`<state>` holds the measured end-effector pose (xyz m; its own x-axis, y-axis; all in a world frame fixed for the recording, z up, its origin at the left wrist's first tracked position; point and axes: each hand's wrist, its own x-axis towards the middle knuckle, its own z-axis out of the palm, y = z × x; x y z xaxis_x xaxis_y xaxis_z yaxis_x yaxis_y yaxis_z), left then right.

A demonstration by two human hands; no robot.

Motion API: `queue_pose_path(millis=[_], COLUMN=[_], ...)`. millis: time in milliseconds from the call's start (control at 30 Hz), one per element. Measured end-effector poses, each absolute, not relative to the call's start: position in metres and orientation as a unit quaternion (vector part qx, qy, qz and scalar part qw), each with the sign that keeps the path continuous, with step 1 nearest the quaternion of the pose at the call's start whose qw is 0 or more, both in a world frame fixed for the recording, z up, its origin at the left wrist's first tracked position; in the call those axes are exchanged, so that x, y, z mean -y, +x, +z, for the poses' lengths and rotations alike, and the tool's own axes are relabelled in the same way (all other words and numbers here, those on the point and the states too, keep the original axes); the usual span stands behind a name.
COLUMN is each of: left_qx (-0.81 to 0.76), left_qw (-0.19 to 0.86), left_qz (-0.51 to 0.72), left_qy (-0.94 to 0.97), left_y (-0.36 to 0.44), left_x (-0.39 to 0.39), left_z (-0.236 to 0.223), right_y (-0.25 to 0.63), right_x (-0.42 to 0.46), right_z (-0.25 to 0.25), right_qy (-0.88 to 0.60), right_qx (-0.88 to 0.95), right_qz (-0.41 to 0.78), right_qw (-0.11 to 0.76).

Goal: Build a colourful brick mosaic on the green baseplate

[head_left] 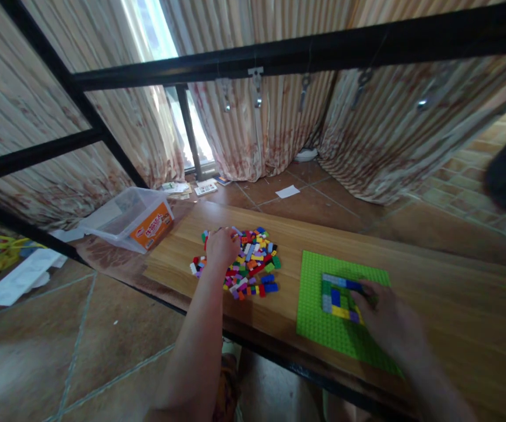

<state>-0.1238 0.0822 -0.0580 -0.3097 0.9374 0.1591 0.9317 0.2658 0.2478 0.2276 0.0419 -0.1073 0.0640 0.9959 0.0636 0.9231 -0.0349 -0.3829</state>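
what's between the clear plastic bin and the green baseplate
In the head view, a heap of loose toy bricks lies between them on the wooden tabletop, with the left hand at its left part.

Smooth plastic on wood grain, with soft cloth behind.
The loose bricks [257, 253] are hard, smooth plastic with a slight shine; the baseplate [312, 316] is plastic too, rough with studs. The tabletop [450, 310] shows wood grain under a smooth, satiny finish that catches soft light. The bin [118, 235] is clear, glossy plastic, the curtains [253, 138] are matt, pleated cloth, and the white sheet [288, 191] is flat, matt paper. The floor tiles [125, 346] have a dull sheen. The black bar [279, 54], blurred and dim, is perhaps painted metal.
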Motion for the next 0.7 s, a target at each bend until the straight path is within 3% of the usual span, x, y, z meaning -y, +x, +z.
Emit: queue_pose_path(millis=[700], left_qx=[-0.805], left_qw=[0.049], left_qz=[0.105], left_qy=[0.582], left_y=[-0.128], left_x=[-0.094], left_z=[-0.062], right_y=[0.23], right_x=[-0.04], right_z=[-0.088], right_qy=[-0.731], right_qx=[0.63], right_qz=[0.112], right_qw=[0.236])
